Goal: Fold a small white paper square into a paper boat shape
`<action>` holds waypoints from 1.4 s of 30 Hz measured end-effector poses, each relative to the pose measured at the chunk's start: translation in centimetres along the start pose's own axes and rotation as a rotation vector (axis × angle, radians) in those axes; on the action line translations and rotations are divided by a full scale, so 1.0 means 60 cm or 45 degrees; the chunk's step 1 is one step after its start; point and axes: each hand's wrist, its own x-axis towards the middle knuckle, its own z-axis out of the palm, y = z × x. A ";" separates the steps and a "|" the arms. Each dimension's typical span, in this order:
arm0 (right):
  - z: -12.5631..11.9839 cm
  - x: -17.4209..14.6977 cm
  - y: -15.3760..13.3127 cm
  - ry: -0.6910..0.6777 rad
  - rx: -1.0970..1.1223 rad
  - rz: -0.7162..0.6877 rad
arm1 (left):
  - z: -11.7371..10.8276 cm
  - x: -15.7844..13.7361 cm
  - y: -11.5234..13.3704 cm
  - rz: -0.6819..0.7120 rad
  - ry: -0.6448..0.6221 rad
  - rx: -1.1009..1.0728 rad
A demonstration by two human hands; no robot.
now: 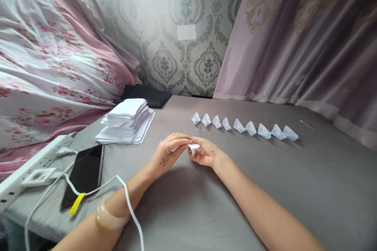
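Between my two hands is a small piece of folded white paper (193, 146), pinched over the middle of the grey tabletop (188, 208). My left hand (171, 151) closes on it from the left, fingers stretched along its top edge. From the right, my right hand (206, 152) grips the same paper, thumb above and fingers curled below. Most of the paper is hidden by the fingers, with only a pointed white part showing. Beyond my hands a row of several small folded white paper shapes (239, 125) runs across to the right.
A stack of white paper (129, 121) stands at the back left, near a flat black item (150, 96). A phone (85, 172) lies beside a white power strip (35, 168). A white cable (127, 196) loops over my left forearm. A thin stick (307, 125) lies far right.
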 end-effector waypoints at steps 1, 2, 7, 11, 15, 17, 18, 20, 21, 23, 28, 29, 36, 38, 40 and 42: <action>0.001 -0.002 -0.001 -0.007 -0.016 0.031 | 0.001 0.000 0.003 -0.067 0.025 -0.075; 0.002 -0.004 -0.002 0.000 -0.052 0.043 | 0.001 0.001 0.005 -0.165 0.068 -0.172; 0.018 -0.018 -0.013 0.435 -0.682 -0.817 | 0.004 0.006 0.006 -0.663 0.360 -0.688; 0.039 -0.034 -0.011 0.439 -1.133 -1.417 | 0.007 0.007 0.003 -0.755 0.399 -0.858; 0.048 -0.038 0.003 0.462 -1.344 -1.543 | 0.013 0.005 0.008 -0.773 0.363 -0.904; 0.046 -0.035 0.009 0.489 -1.356 -1.533 | 0.015 0.004 0.010 -0.786 0.352 -0.899; 0.045 -0.033 0.011 0.498 -1.347 -1.530 | 0.017 0.004 0.010 -0.794 0.352 -0.897; 0.043 -0.031 0.014 0.506 -1.325 -1.540 | 0.018 0.004 0.009 -0.815 0.362 -0.898; 0.043 -0.031 0.015 0.508 -1.323 -1.545 | 0.019 0.004 0.008 -0.827 0.369 -0.898; 0.043 -0.030 0.016 0.518 -1.339 -1.539 | 0.019 0.003 0.006 -0.848 0.377 -0.889; 0.048 -0.030 0.018 0.544 -1.299 -1.413 | 0.018 0.001 0.006 -0.822 0.375 -0.854; 0.050 -0.030 0.018 0.536 -1.279 -1.390 | 0.018 0.001 0.006 -0.805 0.366 -0.850; 0.052 -0.034 0.015 0.429 -1.238 -1.370 | 0.019 0.001 0.006 -0.705 0.441 -0.903; 0.051 -0.034 0.016 0.433 -1.179 -1.324 | 0.019 0.002 0.004 -0.721 0.480 -0.916; 0.050 -0.033 0.018 0.452 -1.111 -1.297 | 0.018 0.002 0.004 -0.760 0.496 -0.926; 0.049 -0.032 0.021 0.473 -1.085 -1.314 | 0.018 0.003 0.004 -0.803 0.498 -0.942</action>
